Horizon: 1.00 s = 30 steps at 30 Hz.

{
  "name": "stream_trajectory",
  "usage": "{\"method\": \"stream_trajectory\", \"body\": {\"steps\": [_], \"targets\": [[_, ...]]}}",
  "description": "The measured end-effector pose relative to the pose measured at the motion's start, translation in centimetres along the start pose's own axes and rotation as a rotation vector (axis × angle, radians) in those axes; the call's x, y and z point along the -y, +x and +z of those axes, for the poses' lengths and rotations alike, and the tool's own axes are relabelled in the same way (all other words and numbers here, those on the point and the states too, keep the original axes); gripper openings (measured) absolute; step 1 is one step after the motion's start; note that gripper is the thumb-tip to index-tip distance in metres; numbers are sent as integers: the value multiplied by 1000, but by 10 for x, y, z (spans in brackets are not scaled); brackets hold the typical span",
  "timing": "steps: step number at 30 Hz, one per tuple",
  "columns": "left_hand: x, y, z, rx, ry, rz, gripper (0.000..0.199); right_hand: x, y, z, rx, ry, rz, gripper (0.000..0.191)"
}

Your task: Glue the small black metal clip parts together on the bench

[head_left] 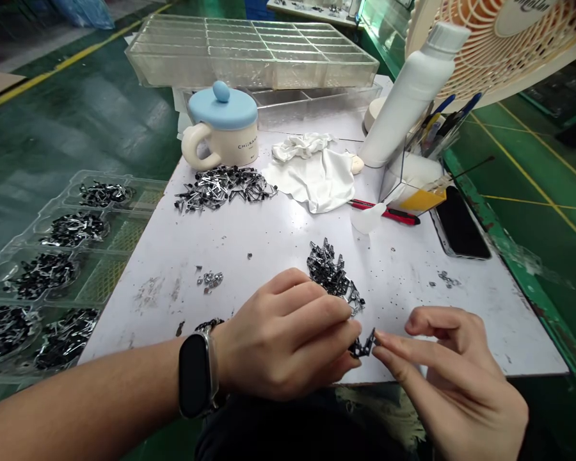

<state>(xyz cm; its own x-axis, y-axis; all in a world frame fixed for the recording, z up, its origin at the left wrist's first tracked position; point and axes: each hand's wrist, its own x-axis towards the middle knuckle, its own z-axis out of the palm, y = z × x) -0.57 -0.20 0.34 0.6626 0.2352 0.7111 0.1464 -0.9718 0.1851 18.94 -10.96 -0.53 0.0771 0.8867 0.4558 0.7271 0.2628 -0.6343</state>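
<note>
Near the front edge of the white table, my left hand (292, 333) is closed on a small black metal part (361, 347) that sticks out past its fingertips. My right hand (454, 371) pinches at the part's right end with thumb and forefinger. Whether it holds a separate tiny piece is too small to tell. Just beyond my left hand lies a pile of small black parts (329, 267), partly hidden by it. Farther back on the left is a heap of black and silver parts (223, 187). Tiny shiny pieces (212, 279) are scattered left of the hands, others (447, 278) to the right.
A lidded mug (230, 137), white cloth (314, 179) and clear divided trays (259, 54) are at the back. Right: white bottle (408, 96), pen holder (413, 182), red cutter (398, 216), phone (461, 224), fan (499, 38). Left: compartment tray (100, 272) of parts.
</note>
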Motion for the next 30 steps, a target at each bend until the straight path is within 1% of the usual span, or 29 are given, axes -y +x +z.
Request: {"method": "stream_trajectory", "body": {"steps": [4, 10, 15, 26, 30], "targets": [[-1, 1, -1, 1, 5, -2, 27, 1, -1, -1, -13, -23, -19, 36], [0, 0, 0, -14, -1, -5, 26, 1, -3, 1, -44, 8, -5, 37], [-2, -1, 1, -28, -2, -7, 23, -1, -2, 2, -24, 50, -10, 39], [-2, -1, 2, -19, -5, -12, 26, 0, -2, 0, 0, 38, -3, 35], [-2, 0, 3, -26, 4, -17, 25, 0, -2, 0, 3, 29, -2, 34]]}}
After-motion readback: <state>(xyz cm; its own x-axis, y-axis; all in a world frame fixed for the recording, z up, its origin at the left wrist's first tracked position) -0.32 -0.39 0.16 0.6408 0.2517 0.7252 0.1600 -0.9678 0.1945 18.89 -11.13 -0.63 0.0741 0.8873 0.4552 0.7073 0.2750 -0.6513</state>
